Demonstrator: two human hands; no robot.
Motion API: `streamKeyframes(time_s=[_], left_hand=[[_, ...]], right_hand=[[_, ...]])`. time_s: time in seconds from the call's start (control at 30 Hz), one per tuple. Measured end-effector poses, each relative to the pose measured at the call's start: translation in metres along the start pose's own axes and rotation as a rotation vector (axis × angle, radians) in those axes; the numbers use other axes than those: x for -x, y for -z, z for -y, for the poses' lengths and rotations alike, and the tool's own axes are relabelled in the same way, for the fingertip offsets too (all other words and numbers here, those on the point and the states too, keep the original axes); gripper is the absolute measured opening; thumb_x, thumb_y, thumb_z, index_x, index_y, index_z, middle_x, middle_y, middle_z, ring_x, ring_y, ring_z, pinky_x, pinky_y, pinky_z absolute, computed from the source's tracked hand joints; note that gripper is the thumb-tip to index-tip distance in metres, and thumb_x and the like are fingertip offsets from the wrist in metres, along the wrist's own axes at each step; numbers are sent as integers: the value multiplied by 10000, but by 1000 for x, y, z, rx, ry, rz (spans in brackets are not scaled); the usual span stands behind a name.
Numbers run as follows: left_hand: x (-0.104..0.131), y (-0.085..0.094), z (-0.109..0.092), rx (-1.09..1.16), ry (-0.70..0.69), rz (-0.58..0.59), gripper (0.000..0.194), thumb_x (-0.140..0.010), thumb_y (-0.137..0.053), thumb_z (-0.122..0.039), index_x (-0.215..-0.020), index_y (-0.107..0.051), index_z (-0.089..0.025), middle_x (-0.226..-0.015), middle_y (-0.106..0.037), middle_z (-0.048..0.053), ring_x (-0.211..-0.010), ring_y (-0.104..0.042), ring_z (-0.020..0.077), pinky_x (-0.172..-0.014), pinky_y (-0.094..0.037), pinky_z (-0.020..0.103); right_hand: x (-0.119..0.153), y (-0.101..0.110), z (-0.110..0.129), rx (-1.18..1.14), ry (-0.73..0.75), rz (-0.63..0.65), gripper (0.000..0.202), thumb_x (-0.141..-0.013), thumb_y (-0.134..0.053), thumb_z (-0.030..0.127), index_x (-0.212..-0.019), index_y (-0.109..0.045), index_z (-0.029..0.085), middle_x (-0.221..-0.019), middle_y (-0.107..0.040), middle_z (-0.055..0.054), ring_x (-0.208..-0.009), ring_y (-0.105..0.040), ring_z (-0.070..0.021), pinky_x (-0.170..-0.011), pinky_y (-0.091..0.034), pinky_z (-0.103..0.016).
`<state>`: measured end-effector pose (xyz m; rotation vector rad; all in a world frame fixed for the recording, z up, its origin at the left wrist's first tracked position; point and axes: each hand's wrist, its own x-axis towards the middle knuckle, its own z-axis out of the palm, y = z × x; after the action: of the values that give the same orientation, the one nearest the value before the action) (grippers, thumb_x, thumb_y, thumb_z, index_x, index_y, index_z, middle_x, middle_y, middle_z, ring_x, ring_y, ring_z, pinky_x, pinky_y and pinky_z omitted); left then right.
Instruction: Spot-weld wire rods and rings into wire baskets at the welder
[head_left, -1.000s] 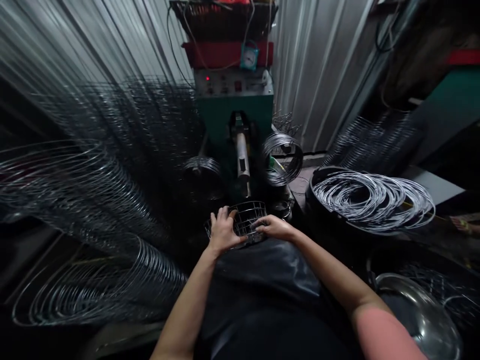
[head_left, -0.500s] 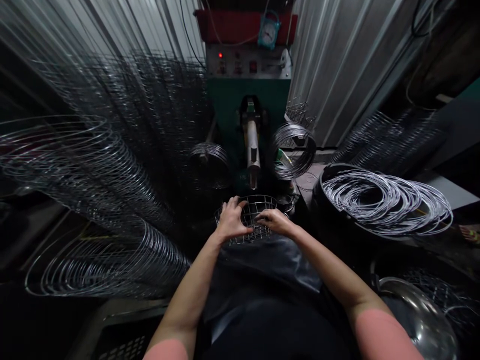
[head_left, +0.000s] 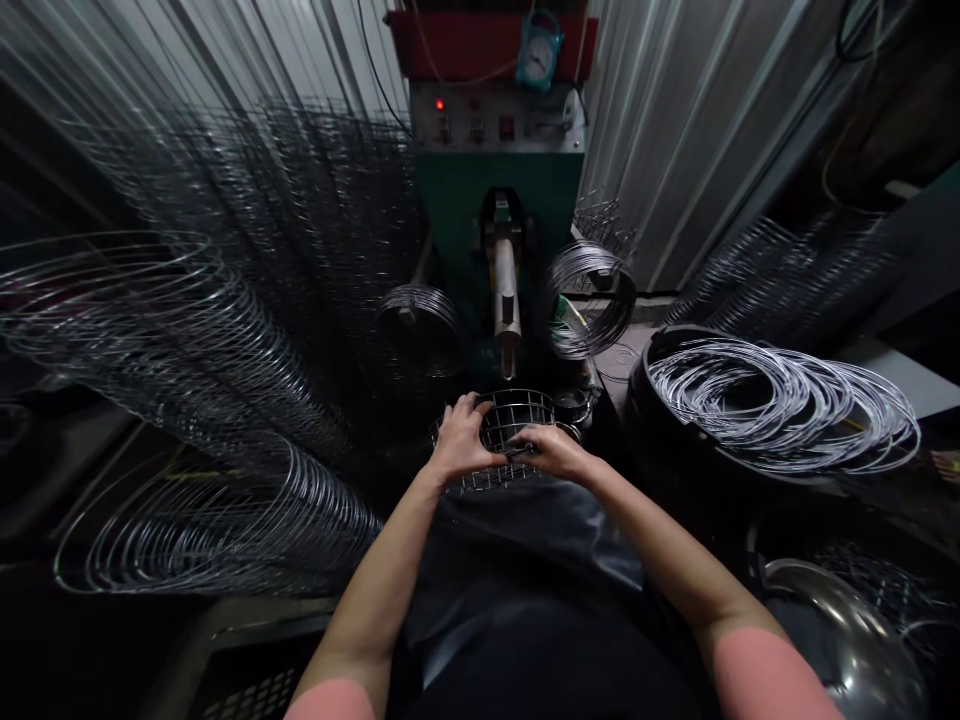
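A round wire mesh basket point(head_left: 525, 412) rests at my lap, just below the metal arm point(head_left: 506, 295) of the green machine point(head_left: 454, 200). My left hand point(head_left: 460, 440) grips the basket's left side, fingers over the rim and thumb stretched inward. At the near right part of the basket, my right hand point(head_left: 551, 450) is closed on something dark and small that I cannot make out. The tips of both hands nearly meet at the near rim. A black apron point(head_left: 525, 560) covers my lap beneath the basket.
Stacked wire rings point(head_left: 247, 350) rise on the left. Wire coils hang left point(head_left: 420, 310) and right point(head_left: 592, 300) of the machine arm. A black tub of wire rings point(head_left: 780, 400) and a shiny metal bowl point(head_left: 840, 620) are on the right. A clock point(head_left: 538, 55) hangs above.
My right hand has shifted slightly, its fingertips now closer to my left thumb at the near rim. The view has moved a little; my left hand keeps its grip.
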<state>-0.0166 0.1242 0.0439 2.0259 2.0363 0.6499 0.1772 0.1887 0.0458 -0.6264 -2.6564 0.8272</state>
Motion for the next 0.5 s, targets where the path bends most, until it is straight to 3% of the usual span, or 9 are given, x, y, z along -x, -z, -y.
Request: streamKeyframes(time_s=[0.23, 0.5], left_hand=[[-10, 1, 9, 71, -3, -18, 892, -441, -825, -395, -1242, -497, -182, -1392, -376, 175, -1315, -308, 378, -1083, -247, 540], [-25, 0, 21, 62, -32, 7, 903, -460, -811, -389, -1267, -481, -157, -1402, -363, 199, -1327, -304, 366, -1087, -257, 518]], right_hand=[[-10, -9, -7, 70, 9, -72, 169, -808, -613, 169, -968, -667, 182, -911, -686, -59, -852, -644, -173, -756, -487, -271], [-21, -9, -13, 111, 22, -64, 159, -819, -581, 137, -955, -654, 176, -888, -670, -66, -826, -639, -171, -728, -486, -258]])
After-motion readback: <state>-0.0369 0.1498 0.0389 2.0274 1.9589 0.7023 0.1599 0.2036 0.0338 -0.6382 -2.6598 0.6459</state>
